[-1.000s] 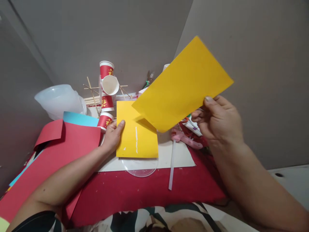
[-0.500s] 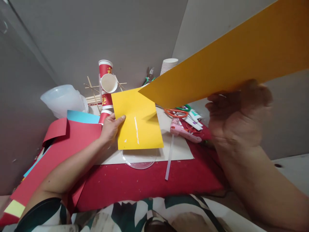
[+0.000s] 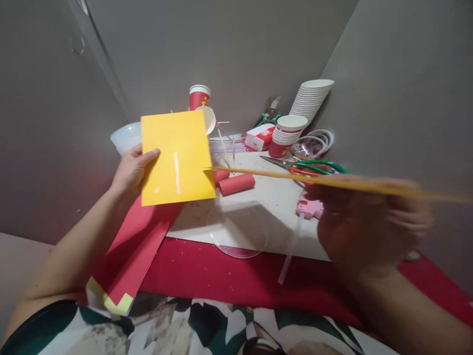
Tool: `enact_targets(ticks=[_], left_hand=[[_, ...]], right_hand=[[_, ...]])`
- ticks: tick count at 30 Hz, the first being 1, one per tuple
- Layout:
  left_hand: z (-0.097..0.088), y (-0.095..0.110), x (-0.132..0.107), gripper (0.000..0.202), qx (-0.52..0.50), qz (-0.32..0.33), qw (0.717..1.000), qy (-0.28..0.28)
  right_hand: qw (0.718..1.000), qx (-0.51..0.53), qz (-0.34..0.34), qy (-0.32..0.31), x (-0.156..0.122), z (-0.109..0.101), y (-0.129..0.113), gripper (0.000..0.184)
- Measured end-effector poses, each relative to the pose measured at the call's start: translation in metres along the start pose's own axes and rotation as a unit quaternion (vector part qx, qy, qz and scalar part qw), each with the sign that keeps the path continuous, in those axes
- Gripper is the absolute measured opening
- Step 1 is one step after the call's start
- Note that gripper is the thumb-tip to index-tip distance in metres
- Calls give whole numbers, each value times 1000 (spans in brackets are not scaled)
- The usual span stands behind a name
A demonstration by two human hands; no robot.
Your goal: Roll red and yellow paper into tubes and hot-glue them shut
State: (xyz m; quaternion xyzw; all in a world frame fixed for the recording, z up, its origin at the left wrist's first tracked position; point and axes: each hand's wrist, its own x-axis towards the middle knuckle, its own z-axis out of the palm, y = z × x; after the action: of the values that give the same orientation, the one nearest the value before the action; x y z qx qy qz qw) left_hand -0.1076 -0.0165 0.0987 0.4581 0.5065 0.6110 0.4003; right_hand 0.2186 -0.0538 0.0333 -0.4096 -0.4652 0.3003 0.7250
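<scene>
Yellow sheets [image 3: 177,138] are gripped by both hands [image 3: 130,170], right sheet [image 3: 266,172] blurred edge-on, far end apparently cropped.

a flat yellow paper sheet [image 3: 185,138] stands out rightward from the left hand [image 3: 131,170]; a white streak [image 3: 176,172] runs right of that grip, a white fleck [image 3: 156,190] nearer it. the other yellow sheet [image 3: 277,174], blurred, nearly edge-on, reaches leftward and rightward from the right hand [image 3: 373,212].
</scene>
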Motion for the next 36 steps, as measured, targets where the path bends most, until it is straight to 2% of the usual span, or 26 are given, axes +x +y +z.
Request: enact_targets(ticks=[1,4,6,8,9,11,13,14,15,16,17,18,19,20,23,26,29,31,32,35,36], left_hand=[[-15,-1,0,33,16,13,1000,22],[-56,-11,-3,29,74,2,992,104],[-78,-19,-8,27,103,-21,988,114],[-95,-25,-13,26,236,-46,961,137],[-100,-26,-16,29,302,-14,937,175],[-102,-27,-24,50,345,39,912,220],[-90,-25,-33,62,378,120,888,232],[-79,-24,-38,60,363,135,900,202],[-66,-24,-43,54,309,108,931,162],[-50,-25,-49,51,238,45,965,101],[-34,-28,-54,54,164,-58,985,-6],[-17,-31,-58,57,92,-162,977,-102],[-1,-35,-62,55,33,-240,957,-161],[13,-39,-65,50,-15,-285,938,-197],[44,-50,-68,31,-118,-346,897,-249],[54,-57,-62,33,-144,-355,890,-247],[52,-66,-52,35,-126,-323,912,-218],[49,-72,-46,36,-110,-299,927,-199],[48,-75,-44,36,-108,-287,933,-188],[46,-82,-42,35,-111,-268,944,-157],[46,-84,-42,35,-116,-269,944,-152]], right_hand=[[999,10,-51,-8,-3,0,5,38],[980,-4,-166,-107,-10,-6,18,31],[968,-17,-215,-129,-13,-10,25,28],[958,-21,-257,-123,-14,-11,30,26],[954,-21,-272,-126,-15,-10,31,25],[949,-12,-285,-135,-14,-7,31,21],[944,0,-295,-146,-13,-4,30,21],[942,2,-298,-154,-13,-3,29,22],[939,-2,-300,-168,-14,-3,29,23],[936,-9,-301,-184,-15,-4,30,25],[932,-18,-301,-199,-16,-5,31,27],[928,-28,-300,-217,-17,-7,33,29],[924,-37,-300,-234,-18,-9,35,30],[920,-44,-300,-247,-19,-10,36,31],[903,-62,-307,-294,-16,-13,39,34],[873,-85,-322,-357,-7,-11,36,38],[844,-112,-332,-407,-1,-7,32,40],[841,-128,-325,-414,-1,-5,33,43],[850,-130,-314,-401,-1,-4,34,45],[908,-121,-249,-316,-3,-3,39,55],[917,-132,-232,-295,-3,-3,42,58]])
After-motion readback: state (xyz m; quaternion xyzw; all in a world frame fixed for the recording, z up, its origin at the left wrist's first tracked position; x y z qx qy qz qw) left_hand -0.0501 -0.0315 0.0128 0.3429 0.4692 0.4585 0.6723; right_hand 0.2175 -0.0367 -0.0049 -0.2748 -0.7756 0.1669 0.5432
